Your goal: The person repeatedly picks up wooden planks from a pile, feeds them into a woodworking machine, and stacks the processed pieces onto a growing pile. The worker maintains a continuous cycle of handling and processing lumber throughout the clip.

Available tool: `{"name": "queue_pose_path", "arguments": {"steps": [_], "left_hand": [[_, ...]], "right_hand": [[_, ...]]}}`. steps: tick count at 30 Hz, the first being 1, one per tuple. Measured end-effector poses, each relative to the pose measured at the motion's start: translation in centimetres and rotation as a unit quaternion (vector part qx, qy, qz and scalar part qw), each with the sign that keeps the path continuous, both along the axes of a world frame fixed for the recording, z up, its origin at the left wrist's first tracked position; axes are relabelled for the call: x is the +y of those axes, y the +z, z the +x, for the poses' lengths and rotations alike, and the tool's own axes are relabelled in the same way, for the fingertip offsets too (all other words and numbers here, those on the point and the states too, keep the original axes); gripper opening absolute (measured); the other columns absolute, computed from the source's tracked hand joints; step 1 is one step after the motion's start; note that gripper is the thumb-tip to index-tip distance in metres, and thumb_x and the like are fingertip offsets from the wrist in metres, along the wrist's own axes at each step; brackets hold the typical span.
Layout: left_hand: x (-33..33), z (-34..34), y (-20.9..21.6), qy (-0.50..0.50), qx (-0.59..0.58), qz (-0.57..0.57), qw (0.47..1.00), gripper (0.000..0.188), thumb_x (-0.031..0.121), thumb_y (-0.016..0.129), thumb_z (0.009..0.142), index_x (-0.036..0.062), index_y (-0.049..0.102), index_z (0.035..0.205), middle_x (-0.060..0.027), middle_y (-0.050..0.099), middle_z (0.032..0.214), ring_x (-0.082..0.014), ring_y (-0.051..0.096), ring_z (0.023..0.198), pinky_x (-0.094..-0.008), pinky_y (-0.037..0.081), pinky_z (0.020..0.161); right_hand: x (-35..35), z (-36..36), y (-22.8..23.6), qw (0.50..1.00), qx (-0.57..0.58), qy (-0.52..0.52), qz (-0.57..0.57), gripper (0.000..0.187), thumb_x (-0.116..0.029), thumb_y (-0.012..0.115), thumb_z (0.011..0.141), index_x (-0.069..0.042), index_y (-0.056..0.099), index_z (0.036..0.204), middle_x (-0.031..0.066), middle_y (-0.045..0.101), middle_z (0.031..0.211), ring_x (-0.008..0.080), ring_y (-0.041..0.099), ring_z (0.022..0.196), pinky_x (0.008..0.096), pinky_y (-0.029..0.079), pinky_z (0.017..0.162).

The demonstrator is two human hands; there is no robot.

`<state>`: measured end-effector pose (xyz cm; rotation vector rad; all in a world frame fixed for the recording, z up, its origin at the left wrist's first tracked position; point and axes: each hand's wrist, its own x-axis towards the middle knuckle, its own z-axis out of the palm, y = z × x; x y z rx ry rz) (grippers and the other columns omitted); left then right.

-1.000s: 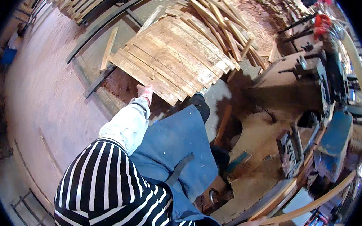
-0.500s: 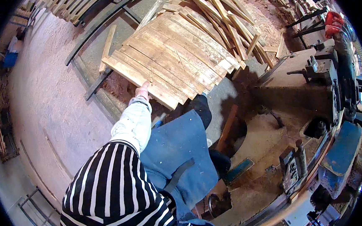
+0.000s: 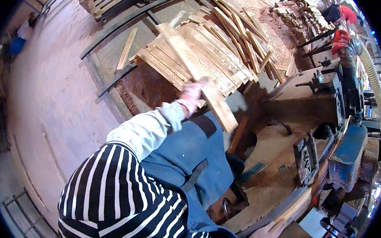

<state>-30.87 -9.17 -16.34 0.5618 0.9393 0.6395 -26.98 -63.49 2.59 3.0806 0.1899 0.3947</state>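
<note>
A wooden plank [image 3: 182,52] is in my left hand [image 3: 191,97], slightly blurred; the grip is near its closer end, and it slants above the stack of boards [image 3: 159,61]. The glove on this hand looks pale pink. At the lower right my gloved right hand [image 3: 267,235] rests on a long wooden strip [image 3: 296,210] lying along the edge of the machine table [image 3: 260,190]. Its fingers appear closed over the strip, though their undersides are hidden.
A metal rack frame [image 3: 116,38] stands around the stack, with loose wood strips [image 3: 244,39] heaped behind. On the right are machine parts, a blue guard [image 3: 350,143] and a ribbed hose [image 3: 374,74]. Another person in red [image 3: 348,15] is at the far right.
My left hand has lifted the nearest plank off the stack and swung it to the right. My right hand has come into view at the lower right, on the strip.
</note>
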Motion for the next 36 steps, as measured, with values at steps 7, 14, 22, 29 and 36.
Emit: {"name": "queue_pose_path", "arguments": {"steps": [7,14,22,29,36], "left_hand": [[-20.1,4.6,10.8,-0.277,0.004,0.148,0.949,0.055,0.045,0.081,0.079,-0.0028,0.069,0.105,-0.0175,0.072,0.097,-0.0268,0.069,0.091,-0.0394,0.054,0.082],[-28.9,2.1,14.8,-0.579,-0.254,0.112,0.767,0.073,0.045,0.079,0.084,-0.0063,0.055,0.130,-0.0176,0.070,0.108,-0.0232,0.066,0.100,-0.0353,0.056,0.080],[-2.0,5.7,-12.6,-0.198,0.119,0.107,0.967,0.043,0.048,0.048,0.100,0.0121,0.056,0.078,-0.0024,0.056,0.070,-0.0176,0.051,0.064,-0.0378,0.045,0.058],[11.8,-1.9,-25.9,0.009,0.365,-0.038,0.930,0.104,0.044,0.087,0.074,-0.0060,0.034,0.149,-0.0196,0.050,0.146,-0.0370,0.053,0.128,-0.0518,0.041,0.109],[12.2,-2.2,-27.8,0.062,0.300,-0.105,0.946,0.096,0.050,0.082,0.078,-0.0042,0.041,0.147,-0.0174,0.047,0.149,-0.0372,0.056,0.121,-0.0575,0.049,0.099]], "right_hand": [[9.9,0.1,4.4,0.973,0.047,0.130,0.186,0.071,-0.015,0.068,0.086,0.003,0.041,0.149,0.0252,0.041,0.153,0.0380,0.036,0.144,0.0428,0.028,0.119],[7.5,-13.8,4.9,0.966,0.072,-0.086,0.235,0.088,-0.009,0.074,0.076,0.003,0.033,0.153,0.0263,0.042,0.152,0.0362,0.041,0.141,0.0400,0.034,0.117],[0.9,-27.1,2.4,0.924,0.023,-0.258,0.282,0.077,-0.030,0.066,0.094,0.005,0.031,0.153,0.0301,0.038,0.150,0.0415,0.045,0.134,0.0434,0.038,0.111],[5.8,-7.3,3.2,0.869,-0.170,-0.307,0.348,0.064,-0.024,0.055,0.103,-0.002,0.028,0.157,0.0175,0.041,0.154,0.0281,0.048,0.131,0.0373,0.043,0.106],[4.5,4.7,2.8,0.901,-0.135,-0.187,0.366,0.054,-0.021,0.049,0.106,-0.005,0.035,0.155,0.0132,0.037,0.158,0.0240,0.044,0.134,0.0324,0.034,0.112]]}}
